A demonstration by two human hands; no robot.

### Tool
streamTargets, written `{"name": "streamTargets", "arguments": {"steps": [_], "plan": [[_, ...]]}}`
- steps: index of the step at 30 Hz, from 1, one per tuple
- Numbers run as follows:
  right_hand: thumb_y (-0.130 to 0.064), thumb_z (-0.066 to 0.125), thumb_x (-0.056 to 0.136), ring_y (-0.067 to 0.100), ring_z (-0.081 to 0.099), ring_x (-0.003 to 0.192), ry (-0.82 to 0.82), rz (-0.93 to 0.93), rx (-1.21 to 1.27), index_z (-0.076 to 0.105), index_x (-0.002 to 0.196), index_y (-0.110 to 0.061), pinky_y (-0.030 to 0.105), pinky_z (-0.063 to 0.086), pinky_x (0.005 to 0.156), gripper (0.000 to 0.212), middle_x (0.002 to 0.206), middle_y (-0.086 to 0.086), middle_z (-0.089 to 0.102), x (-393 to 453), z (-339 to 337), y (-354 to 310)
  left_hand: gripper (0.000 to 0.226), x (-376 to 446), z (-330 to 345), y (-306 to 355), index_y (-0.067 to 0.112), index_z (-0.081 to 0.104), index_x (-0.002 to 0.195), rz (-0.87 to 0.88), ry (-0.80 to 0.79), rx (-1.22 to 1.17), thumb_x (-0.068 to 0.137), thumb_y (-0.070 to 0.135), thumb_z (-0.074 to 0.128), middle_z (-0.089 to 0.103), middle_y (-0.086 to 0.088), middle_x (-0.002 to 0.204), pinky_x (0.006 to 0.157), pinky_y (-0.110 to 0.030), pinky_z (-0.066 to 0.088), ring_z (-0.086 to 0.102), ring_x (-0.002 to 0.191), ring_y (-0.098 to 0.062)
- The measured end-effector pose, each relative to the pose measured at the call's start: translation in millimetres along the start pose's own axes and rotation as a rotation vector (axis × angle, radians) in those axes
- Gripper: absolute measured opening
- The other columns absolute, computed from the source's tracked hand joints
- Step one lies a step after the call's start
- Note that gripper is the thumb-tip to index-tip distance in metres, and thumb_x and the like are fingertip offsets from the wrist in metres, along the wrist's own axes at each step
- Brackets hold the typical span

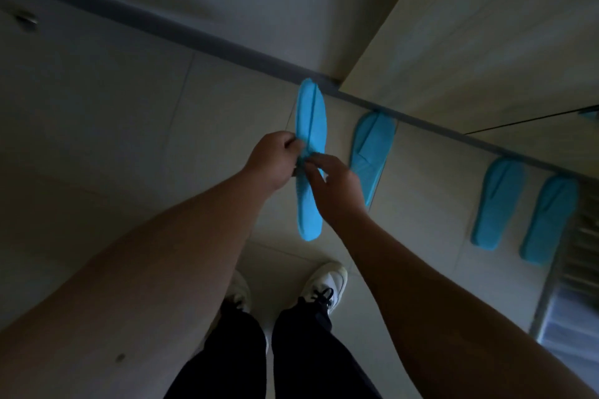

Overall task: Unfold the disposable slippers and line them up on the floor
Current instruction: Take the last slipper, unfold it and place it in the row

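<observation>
I hold a flat blue disposable slipper in the air in front of me, its length running away from me. My left hand pinches its left side near the middle. My right hand pinches the same spot from the right, fingers on the strap part. Three more blue slippers lie on the floor along the wall: one slipper just right of my hands, and a pair, the left one and the right one, further right.
Pale floor tiles run up to a grey baseboard. A light wooden cabinet stands at the upper right. My white shoes stand below my hands. A metal grille lies at the right edge.
</observation>
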State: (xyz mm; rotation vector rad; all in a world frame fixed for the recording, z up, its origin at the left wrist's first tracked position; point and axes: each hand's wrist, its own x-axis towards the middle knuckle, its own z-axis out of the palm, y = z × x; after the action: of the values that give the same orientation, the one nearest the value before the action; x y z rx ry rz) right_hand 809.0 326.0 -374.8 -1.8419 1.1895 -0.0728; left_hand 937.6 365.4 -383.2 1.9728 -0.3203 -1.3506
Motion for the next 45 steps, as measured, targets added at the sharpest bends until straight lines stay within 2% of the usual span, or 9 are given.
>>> {"name": "streamTargets", "arguments": {"steps": [2,4,6,8,11,18,24,38,45], "plan": [[-0.022,0.062,0.094,0.02,0.061,0.11,0.022,0.008,0.027,0.07,0.113,-0.01,0.026,0.047,0.09,0.024,0.123,0.008,0.063,11.1,9.0,21.6,0.038,18.1,-8.2,-20.7,0.008,0.066,0.093,-0.004,-0.004,0.067,0.083,0.039,0.047,0.07,-0.02,0.096,0.081,-0.056,0.057,0.07,0.089,-0.037],[-0.026,0.06,0.095,0.019,0.056,0.116,0.077,0.212,0.09,0.059,0.13,-0.012,0.025,0.043,0.093,0.038,0.131,0.007,0.056,29.7,13.4,44.1,0.037,37.0,-10.2,-40.0,0.012,0.067,0.091,-0.014,-0.009,0.076,0.082,0.042,0.047,0.071,-0.019,0.097,0.082,-0.059,0.056,0.069,0.092,-0.039],[-0.027,0.06,0.095,0.02,0.061,0.105,0.048,0.463,0.294,0.05,0.137,-0.012,0.031,0.049,0.087,0.046,0.123,0.007,0.061,51.9,19.9,66.7,0.034,55.1,-8.2,-51.2,0.011,0.067,0.093,-0.014,-0.011,0.057,0.084,0.038,0.049,0.069,-0.022,0.1,0.081,-0.061,0.055,0.067,0.095,-0.041],[-0.022,0.06,0.095,0.016,0.064,0.081,-0.04,0.576,0.478,0.06,0.121,-0.011,0.03,0.054,0.069,0.028,0.102,0.01,0.066,72.5,29.9,84.0,0.029,77.0,-3.8,-58.9,0.008,0.068,0.094,0.002,-0.009,0.051,0.089,0.031,0.051,0.068,-0.026,0.101,0.079,-0.062,0.055,0.065,0.097,-0.044],[-0.017,0.061,0.094,0.014,0.063,0.07,-0.061,0.594,0.52,0.063,0.097,-0.012,0.026,0.052,0.058,0.006,0.087,0.008,0.066,100.6,45.0,108.0,0.022,112.4,7.3,-73.4,0.009,0.07,0.09,0.022,0.044,0.081,0.09,0.025,0.054,0.07,-0.023,0.095,0.082,-0.058,0.056,0.067,0.094,-0.041],[-0.021,0.069,0.086,0.021,0.061,0.064,0.053,0.611,0.407,0.06,0.072,-0.016,0.033,0.052,0.061,0.018,0.074,0.01,0.066,148.5,83.1,159.6,0.021,176.1,31.9,-105.3,0.008,0.071,0.091,0.075,0.166,0.357,0.09,0.022,0.055,0.072,-0.016,0.096,0.077,-0.033,0.051,0.067,0.093,-0.031],[-0.024,0.071,0.081,0.025,0.063,0.065,0.131,0.57,0.304,0.062,0.068,-0.018,0.033,0.052,0.059,0.018,0.071,0.006,0.066,175.0,102.0,168.4,0.024,212.7,36.1,-114.3,0.009,0.07,0.107,0.073,0.239,0.434,0.093,0.022,0.055,0.071,-0.016,0.11,0.088,-0.037,0.053,0.065,0.103,-0.031],[-0.025,0.065,0.085,0.02,0.06,0.064,0.054,0.612,0.117,0.066,0.093,-0.008,0.022,0.037,0.046,0.019,0.083,0.008,0.065,199.1,107.6,167.0,0.024,236.6,32.3,-120.6,0.01,0.067,0.108,0.055,0.256,0.584,0.095,0.022,0.052,0.069,-0.015,0.112,0.085,-0.036,0.05,0.064,0.104,-0.031],[-0.027,0.064,0.088,0.017,0.056,0.064,0.045,0.614,0.055,0.059,0.092,-0.009,0.028,0.045,0.054,0.019,0.076,0.004,0.057,197.7,104.1,165.8,0.028,234.7,31.8,-117.8,0.003,0.064,0.11,0.056,0.283,0.681,0.097,0.023,0.049,0.066,-0.018,0.114,0.085,-0.036,0.048,0.062,0.107,-0.033]]}}
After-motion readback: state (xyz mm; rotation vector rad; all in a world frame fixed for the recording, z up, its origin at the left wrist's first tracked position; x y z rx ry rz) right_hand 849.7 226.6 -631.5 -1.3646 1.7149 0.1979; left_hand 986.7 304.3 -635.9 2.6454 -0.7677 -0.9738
